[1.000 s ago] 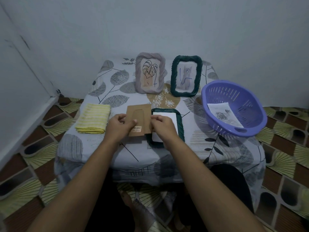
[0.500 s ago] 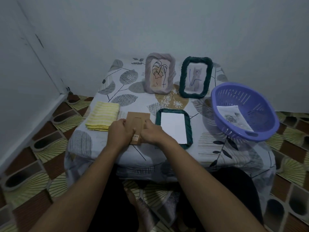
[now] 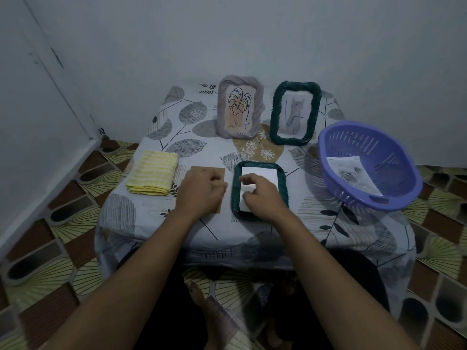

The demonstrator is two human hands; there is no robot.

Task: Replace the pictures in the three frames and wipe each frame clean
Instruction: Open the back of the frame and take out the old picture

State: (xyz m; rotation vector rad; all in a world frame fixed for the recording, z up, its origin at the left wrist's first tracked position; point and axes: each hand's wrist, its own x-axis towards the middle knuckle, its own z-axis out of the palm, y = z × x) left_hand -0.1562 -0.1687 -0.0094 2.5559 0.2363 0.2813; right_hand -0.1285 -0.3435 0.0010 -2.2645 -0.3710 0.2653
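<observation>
Dim, bluish, flat light throughout; soft shadows, slight noise, wide-angle bending at the edges.

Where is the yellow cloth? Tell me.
In the head view, the yellow cloth lies folded on the left, beside the brown backing board under the left hand.

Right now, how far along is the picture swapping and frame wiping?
Early on. Done: the backing board is off the flat green frame and lies beside it under the left hand. In hand: the right hand pinches the white sheet inside that frame. Left: the grey frame and the standing green frame hold their drawings, the yellow cloth lies folded, and a picture waits in the purple basket.
</observation>
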